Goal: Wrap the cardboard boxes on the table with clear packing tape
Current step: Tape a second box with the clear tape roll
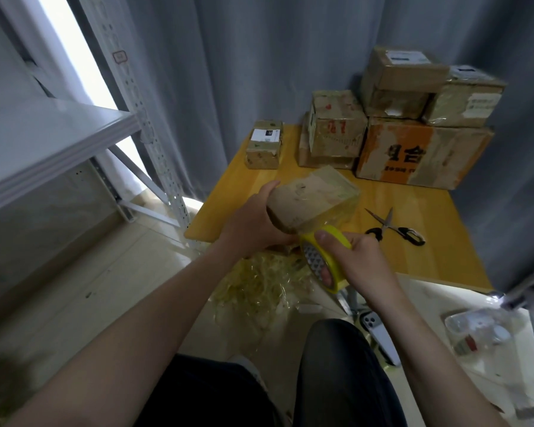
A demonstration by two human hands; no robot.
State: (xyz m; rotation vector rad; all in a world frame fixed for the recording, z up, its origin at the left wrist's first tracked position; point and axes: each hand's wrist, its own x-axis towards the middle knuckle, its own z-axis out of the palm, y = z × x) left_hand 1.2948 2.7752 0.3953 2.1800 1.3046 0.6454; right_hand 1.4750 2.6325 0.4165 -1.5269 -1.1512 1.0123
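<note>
Mid-wrap: left hand point(253, 217) gripped cardboard box point(315, 198), right hand point(356, 260) fingers curled round tape roll point(324, 257); next, pull tape round box.

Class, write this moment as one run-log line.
step: taping box | left hand: holds box | right hand: grips tape roll | scissors: lying on table

Bare forearms point(154, 306); dark trousers point(339, 383) on both legs
</note>
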